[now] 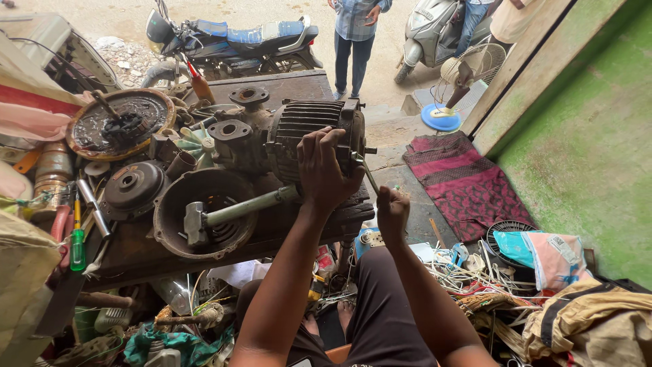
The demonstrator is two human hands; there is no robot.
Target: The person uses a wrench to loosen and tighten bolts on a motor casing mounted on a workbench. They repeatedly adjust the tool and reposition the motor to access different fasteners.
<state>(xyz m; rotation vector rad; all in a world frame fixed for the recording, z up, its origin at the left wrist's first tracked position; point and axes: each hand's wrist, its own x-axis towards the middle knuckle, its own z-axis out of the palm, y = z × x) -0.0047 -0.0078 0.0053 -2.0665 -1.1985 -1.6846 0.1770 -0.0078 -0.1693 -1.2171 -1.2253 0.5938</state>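
A dark finned electric motor (299, 129) with a pump body lies on a greasy wooden bench (136, 255). My left hand (324, 170) rests on top of the motor's end cover, fingers curled over it. My right hand (392, 212) grips the handle of a thin metal tool (367, 171), whose tip reaches the motor's end cover at the bench's right edge. I sit with my knees under the bench.
A hammer (231, 211) lies across a round housing (197, 211). Screwdrivers (77, 238), pulleys and a round tray of parts (119, 122) crowd the bench's left. A person (356, 34), a motorcycle (231, 41), a scooter and a fan (462, 81) stand beyond. A red mat (468, 183) and wires lie right.
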